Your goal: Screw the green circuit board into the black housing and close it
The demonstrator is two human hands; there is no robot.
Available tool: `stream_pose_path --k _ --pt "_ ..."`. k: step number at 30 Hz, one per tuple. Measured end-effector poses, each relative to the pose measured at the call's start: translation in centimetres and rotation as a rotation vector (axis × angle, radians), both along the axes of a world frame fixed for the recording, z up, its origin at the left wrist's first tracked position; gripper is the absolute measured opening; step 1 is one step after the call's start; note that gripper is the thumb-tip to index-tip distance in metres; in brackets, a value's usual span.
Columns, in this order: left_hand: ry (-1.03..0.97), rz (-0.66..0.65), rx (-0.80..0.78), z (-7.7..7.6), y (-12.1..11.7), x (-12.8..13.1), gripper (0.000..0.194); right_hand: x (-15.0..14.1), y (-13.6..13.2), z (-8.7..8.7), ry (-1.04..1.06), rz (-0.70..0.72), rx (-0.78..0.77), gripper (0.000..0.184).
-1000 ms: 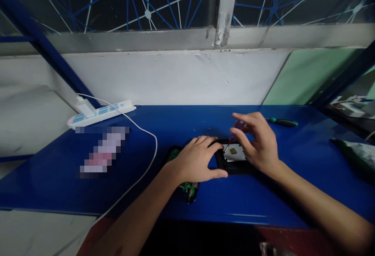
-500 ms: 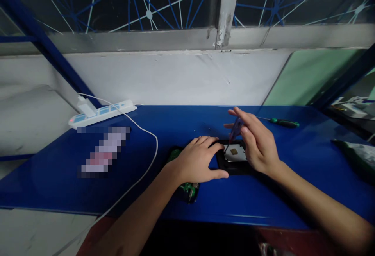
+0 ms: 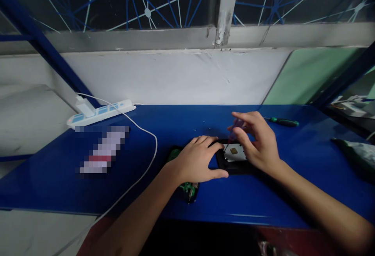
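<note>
My right hand (image 3: 261,143) grips a screwdriver (image 3: 237,125) with a see-through purple handle. The screwdriver leans, and its tip comes down at the upper left corner of a silver metal plate (image 3: 239,155). That plate, which bears a small brown square, sits inside a black casing (image 3: 237,168) on the table. My left hand (image 3: 197,160) lies flat with the thumb spread, its fingertips at the casing's left side. Partly hidden under my left hand and wrist is a dark housing with a green circuit board (image 3: 187,188). My right hand covers the casing's right end.
Several tiny metal bits (image 3: 204,122) lie behind the casing on the blue table (image 3: 146,205). A green-and-black screwdriver (image 3: 283,122) rests at the back right, near a dark bag (image 3: 356,156). A white power strip (image 3: 102,112), its cable (image 3: 154,146) and a blurred-out item (image 3: 108,148) are to the left.
My right hand's fingers have shifted around the screwdriver handle, curling and turning slightly. The screwdriver tip stays at the same corner. My left hand has kept its place.
</note>
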State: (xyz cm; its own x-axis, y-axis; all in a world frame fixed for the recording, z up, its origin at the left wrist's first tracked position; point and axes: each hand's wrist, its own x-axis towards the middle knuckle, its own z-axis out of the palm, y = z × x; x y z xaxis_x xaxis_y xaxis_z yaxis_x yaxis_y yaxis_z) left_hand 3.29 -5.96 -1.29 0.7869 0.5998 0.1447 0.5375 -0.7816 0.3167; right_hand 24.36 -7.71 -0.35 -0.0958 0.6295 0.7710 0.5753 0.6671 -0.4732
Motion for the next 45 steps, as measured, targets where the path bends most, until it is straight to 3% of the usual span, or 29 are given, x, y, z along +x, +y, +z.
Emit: stream_pose_path --k 8,15,19,25,38,41,45 --pt "0.005 -0.003 -0.014 0.09 0.02 0.04 0.066 -0.16 -0.32 -0.20 -0.070 0.036 -0.001 0.060" --pt "-0.001 -0.007 0.000 -0.14 0.07 -0.08 0.068 -0.24 -0.04 0.00 -0.012 -0.009 0.055 0.049" --pt "-0.007 -0.008 -0.010 0.00 0.01 0.01 0.067 -0.26 -0.16 0.06 -0.018 0.013 0.008 0.042" --pt "-0.005 -0.002 -0.005 0.08 -0.01 0.09 0.066 -0.14 -0.43 -0.20 -0.031 0.066 -0.087 0.052" --pt "0.006 -0.003 -0.015 -0.03 -0.01 0.05 0.067 0.00 -0.06 -0.36 0.002 -0.051 0.010 0.045" --pt "0.000 -0.005 -0.006 -0.11 0.03 0.06 0.067 0.03 0.05 -0.30 -0.017 -0.048 0.060 0.038" --pt "-0.001 -0.003 0.006 -0.10 0.03 0.09 0.066 0.06 -0.09 -0.03 0.019 -0.016 -0.001 0.028"
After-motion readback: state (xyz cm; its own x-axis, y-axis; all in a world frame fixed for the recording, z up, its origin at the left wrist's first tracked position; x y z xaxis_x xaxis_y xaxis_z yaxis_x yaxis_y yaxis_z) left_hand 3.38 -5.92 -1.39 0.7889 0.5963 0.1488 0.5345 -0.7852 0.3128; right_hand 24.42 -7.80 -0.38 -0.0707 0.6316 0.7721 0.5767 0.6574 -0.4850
